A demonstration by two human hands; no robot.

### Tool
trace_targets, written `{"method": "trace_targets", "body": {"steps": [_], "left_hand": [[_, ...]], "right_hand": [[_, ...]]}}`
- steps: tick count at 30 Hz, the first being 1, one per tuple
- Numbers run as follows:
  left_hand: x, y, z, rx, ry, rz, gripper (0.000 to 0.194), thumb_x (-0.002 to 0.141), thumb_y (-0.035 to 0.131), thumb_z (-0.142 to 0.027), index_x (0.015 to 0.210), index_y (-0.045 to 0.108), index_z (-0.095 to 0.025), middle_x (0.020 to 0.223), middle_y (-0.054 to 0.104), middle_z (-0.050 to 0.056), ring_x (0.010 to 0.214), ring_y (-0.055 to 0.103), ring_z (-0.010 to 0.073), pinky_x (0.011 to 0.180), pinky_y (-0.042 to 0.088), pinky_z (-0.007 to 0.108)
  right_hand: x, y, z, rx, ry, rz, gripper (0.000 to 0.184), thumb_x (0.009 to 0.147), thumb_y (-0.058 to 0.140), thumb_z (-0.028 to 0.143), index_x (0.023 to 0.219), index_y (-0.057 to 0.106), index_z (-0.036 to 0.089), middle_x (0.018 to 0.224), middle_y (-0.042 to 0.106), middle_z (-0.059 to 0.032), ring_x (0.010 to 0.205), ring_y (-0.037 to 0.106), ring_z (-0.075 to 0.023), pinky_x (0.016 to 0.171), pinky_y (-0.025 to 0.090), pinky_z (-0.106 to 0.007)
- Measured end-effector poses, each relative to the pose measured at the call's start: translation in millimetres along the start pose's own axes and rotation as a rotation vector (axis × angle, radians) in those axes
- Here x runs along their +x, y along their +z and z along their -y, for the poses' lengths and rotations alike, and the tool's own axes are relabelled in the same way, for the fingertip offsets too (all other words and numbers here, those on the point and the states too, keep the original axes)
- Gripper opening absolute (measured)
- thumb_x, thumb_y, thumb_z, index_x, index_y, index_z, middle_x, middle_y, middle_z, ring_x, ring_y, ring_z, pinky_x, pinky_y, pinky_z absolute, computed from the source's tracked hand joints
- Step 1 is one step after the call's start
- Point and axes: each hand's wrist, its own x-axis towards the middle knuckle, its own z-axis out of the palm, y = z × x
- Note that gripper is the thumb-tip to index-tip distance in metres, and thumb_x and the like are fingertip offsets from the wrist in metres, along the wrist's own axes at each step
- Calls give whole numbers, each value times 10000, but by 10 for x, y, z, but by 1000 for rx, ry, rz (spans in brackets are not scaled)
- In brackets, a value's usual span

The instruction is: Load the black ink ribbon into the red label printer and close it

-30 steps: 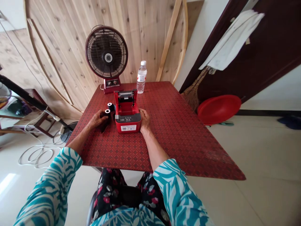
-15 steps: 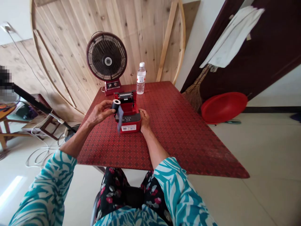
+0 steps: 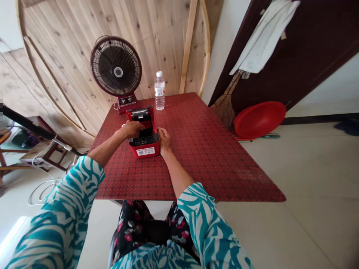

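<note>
A small red and black label printer [image 3: 145, 150] stands on the table with its lid [image 3: 141, 114] tipped back. Inside its bay lies a black paper roll [image 3: 146, 132], partly covered by fingers. My left hand [image 3: 131, 129] reaches into the bay from the left, its curled fingers on the roll's upper left part; the fingertips are partly hidden. Against the printer's right side, my right hand [image 3: 165, 141] grips the casing, with the fingers towards the back.
The table [image 3: 196, 149] has a red patterned cover. Behind the printer stand a fan [image 3: 117, 71] and a water bottle [image 3: 159, 91]. A broom [image 3: 226, 102] and a red basin [image 3: 259, 119] are right of the table. A black pole [image 3: 30, 125] slants at the left.
My left hand has moved the paper roll from above the printer down into its bay. The hanging loose strip no longer shows. My right hand stays at the printer's side; the view has shifted slightly.
</note>
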Motion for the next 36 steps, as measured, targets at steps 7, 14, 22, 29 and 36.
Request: {"method": "trace_targets", "body": {"steps": [7, 14, 22, 29, 36], "left_hand": [[-24, -48, 36, -51, 9, 27, 100, 624, 702, -123, 610, 714, -221, 608, 677, 35, 886, 690, 318, 894, 472, 412], [-611, 54, 26, -661, 37, -182, 613, 834, 529, -715, 1005, 777, -181, 988, 766, 84, 1025, 662, 291, 972, 486, 410], [-840, 405, -64, -562, 144, -353, 573, 862, 496, -695, 1038, 761, -219, 1151, 713, 95, 1192, 586, 310, 1070, 412, 462], [-777, 554, -48, -564, 201, -495, 407, 920, 506, -542, 966, 741, -214, 1059, 714, 97, 1113, 615, 262, 1032, 439, 436], [-779, 574, -45, -346, 216, -615, 361, 945, 491, -467, 966, 775, -246, 982, 690, 75, 983, 579, 234, 1020, 396, 448]], "right_hand": [[-6, -5, 2, -25, -22, 2, 280, 788, 549, 459, 881, 715, 253, 931, 740, 1, 921, 654, -175, 890, 478, -324], [2, -20, -16, -13, -18, 8, 283, 780, 563, 461, 896, 717, 254, 939, 746, 2, 924, 657, -177, 903, 474, -331], [-21, -29, -1, 1, 23, 8, 333, 755, 583, 493, 917, 715, 233, 928, 749, -7, 887, 658, -171, 860, 481, -320], [169, -1, 135, 29, 67, 21, 484, 742, 587, 615, 1043, 656, 243, 1087, 731, -44, 993, 662, -191, 915, 505, -383], [728, 320, 467, -36, -147, 180, 491, 777, 559, 688, 986, 684, 261, 1042, 744, -20, 1073, 640, -192, 986, 492, -412]]}}
